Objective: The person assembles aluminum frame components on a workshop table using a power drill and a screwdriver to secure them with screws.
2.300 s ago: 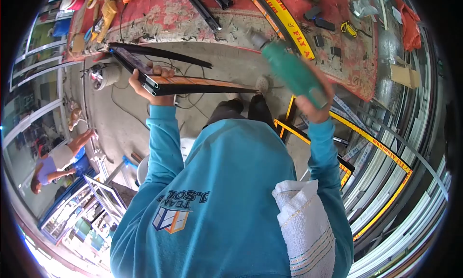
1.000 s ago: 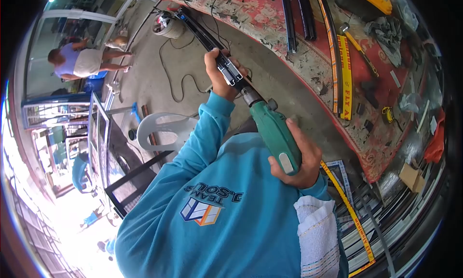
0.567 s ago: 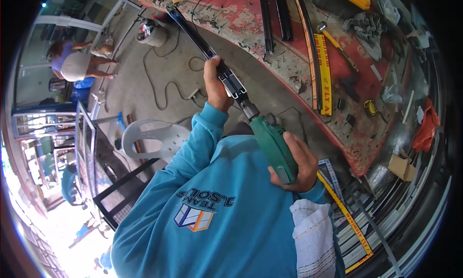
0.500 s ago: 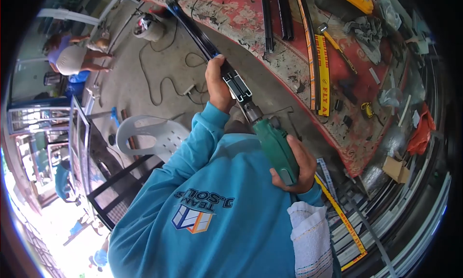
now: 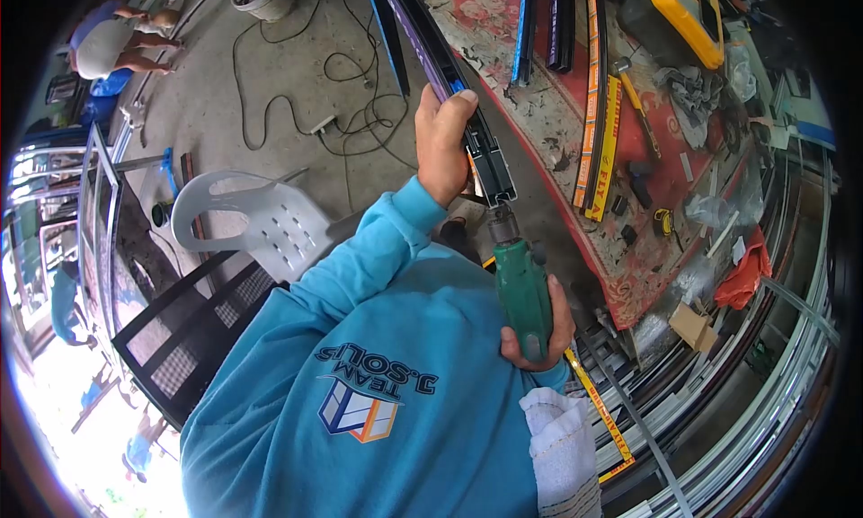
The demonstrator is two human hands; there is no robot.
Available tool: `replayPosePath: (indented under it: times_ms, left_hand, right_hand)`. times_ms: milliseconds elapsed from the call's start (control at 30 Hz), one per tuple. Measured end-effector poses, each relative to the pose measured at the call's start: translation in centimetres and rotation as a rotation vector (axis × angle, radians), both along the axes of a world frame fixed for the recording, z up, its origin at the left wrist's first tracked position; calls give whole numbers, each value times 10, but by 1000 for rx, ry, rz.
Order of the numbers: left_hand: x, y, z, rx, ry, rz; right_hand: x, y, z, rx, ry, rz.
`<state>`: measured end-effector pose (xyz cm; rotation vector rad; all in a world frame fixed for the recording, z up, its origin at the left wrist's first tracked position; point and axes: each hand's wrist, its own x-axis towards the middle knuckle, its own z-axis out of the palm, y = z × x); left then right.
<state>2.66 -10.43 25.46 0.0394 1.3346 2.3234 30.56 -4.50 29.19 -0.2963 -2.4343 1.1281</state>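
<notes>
My left hand (image 5: 444,148) is closed around a long black aluminium profile (image 5: 422,42) near its close end. The profile slants away from me toward the top of the view, and its hollow end faces me. In my right hand (image 5: 559,325) is a green power drill (image 5: 523,289), gripped at the rear of its body. The chuck (image 5: 503,226) points at the profile's end, almost against it. Whether a bit touches the metal cannot be made out.
A red patterned carpet (image 5: 620,275) lies to the right, bearing more profiles (image 5: 562,33), a hammer (image 5: 638,105), a tape measure (image 5: 663,220) and a yellow-black case (image 5: 692,19). A grey plastic chair (image 5: 261,217) and a cable (image 5: 288,105) are at left. A person (image 5: 112,46) bends over at upper left.
My view has shifted, so the hands, profile and drill appear further right. The drill now stands more upright in line with the profile. Both hands keep their holds.
</notes>
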Motion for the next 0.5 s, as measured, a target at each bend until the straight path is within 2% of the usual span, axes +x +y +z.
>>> replayPosePath:
  times_ms: [133, 233, 500]
  left_hand:
    - [-5, -7, 5, -5, 6, -25]
    - [-9, -11, 6, 1, 18, -32]
    - [-23, -23, -2, -27, 76, -36]
  right_hand:
    - [-12, -3, 8, 167, 50, 52]
    - [-22, -5, 8, 202, 81, 58]
    - [-21, -24, 5, 112, -8, -10]
